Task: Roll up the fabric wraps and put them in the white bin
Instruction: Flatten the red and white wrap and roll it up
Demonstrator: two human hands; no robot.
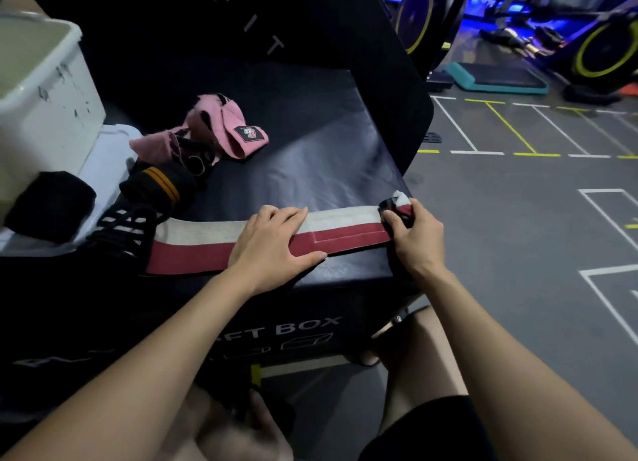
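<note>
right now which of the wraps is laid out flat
The red and white wrap, stretched along the box's front edge under both hands. The pink wrap and the black, orange-striped wrap lie bunched.

Left hand (272,239) lies flat with fingers straight, while right hand (412,236) curls in a pinch.

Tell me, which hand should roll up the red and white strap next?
The right hand, probably. It already pinches the small rolled end of the red and white wrap. The left hand lies flat on the wrap's middle, pinning it to the black box.
</note>
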